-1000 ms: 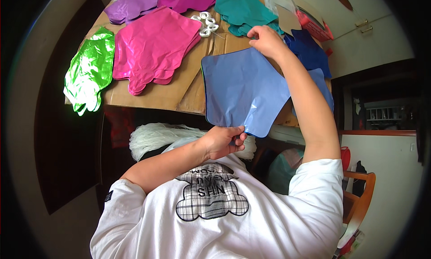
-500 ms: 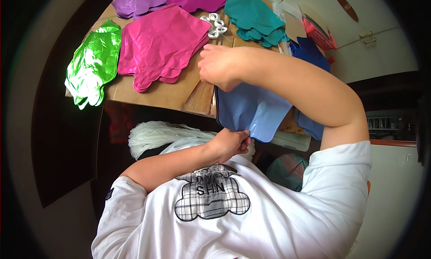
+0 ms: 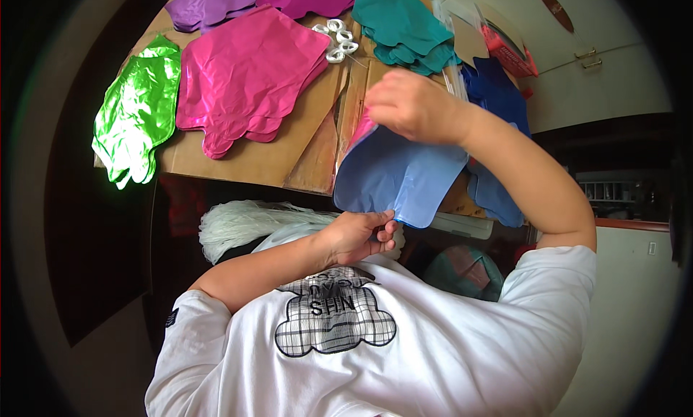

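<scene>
A light-blue flat foil balloon [image 3: 401, 168] hangs over the near edge of the table in front of me. My left hand [image 3: 361, 236] pinches its lower edge between thumb and forefinger. At its upper edge my right hand [image 3: 419, 108] is closed, fingers curled, and the foil meets it there. The fingertips of that hand are partly hidden. A strip of pink foil [image 3: 364, 127] shows beside the right hand, at the blue balloon's upper left. Another blue foil piece [image 3: 498, 193] droops over the edge to the right.
Stacks of foil balloons, green [image 3: 137, 110], pink [image 3: 249, 74], purple [image 3: 213, 4] and teal [image 3: 401, 23], lie on a cardboard-covered table [image 3: 238, 161]. Small white coils [image 3: 338, 40] sit between them. A red box [image 3: 509, 52] stands far right. White strands [image 3: 253, 226] hang below the table edge.
My right hand has moved right and away from me, lifting the balloon's upper edge and baring the pink strip. My left hand keeps its pinch, almost in place.
</scene>
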Motion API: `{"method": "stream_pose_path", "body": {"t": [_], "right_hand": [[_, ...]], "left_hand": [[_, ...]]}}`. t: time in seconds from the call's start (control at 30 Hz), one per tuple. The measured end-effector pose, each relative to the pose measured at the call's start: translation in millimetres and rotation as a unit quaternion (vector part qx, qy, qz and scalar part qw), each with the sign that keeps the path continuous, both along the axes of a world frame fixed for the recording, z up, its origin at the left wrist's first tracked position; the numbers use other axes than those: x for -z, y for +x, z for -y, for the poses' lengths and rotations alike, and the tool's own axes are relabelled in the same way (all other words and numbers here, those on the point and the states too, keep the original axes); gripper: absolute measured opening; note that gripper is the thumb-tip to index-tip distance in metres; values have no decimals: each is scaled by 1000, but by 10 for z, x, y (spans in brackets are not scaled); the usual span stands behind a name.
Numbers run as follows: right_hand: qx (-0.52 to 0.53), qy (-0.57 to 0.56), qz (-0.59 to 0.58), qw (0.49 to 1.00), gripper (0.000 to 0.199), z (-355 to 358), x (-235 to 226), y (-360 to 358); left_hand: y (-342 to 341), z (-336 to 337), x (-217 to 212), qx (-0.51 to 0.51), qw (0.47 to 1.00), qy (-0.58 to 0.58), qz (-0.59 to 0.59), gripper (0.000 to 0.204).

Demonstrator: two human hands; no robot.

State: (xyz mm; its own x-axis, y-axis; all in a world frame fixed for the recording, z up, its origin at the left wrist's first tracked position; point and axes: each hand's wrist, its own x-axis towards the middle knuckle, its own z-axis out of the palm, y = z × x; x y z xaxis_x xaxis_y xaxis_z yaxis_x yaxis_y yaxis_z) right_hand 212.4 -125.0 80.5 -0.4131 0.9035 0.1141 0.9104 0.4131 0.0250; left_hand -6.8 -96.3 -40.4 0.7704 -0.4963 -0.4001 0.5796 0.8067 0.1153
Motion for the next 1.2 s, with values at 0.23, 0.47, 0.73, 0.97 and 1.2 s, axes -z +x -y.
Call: {"method": "stream_pose_path", "body": {"t": [0.23, 0.47, 0.73, 0.97, 1.2], "right_hand": [[-12, 62, 69, 996, 12, 536, 298, 52], [-10, 53, 95, 994, 11, 554, 386, 90], [-16, 38, 100, 994, 10, 501, 423, 144], [-19, 11, 84, 996, 8, 460, 423, 167], [-13, 21, 74, 997, 9, 530, 481, 206]], "left_hand": [[0, 32, 8, -22, 1000, 20, 2, 19], [3, 65, -21, -51, 998, 31, 2, 13], [3, 73, -38, -53, 998, 44, 1, 10], [-60, -292, -60, 129, 976, 163, 64, 33], [274, -1111, -1319, 241, 599, 687, 333, 35]]}}
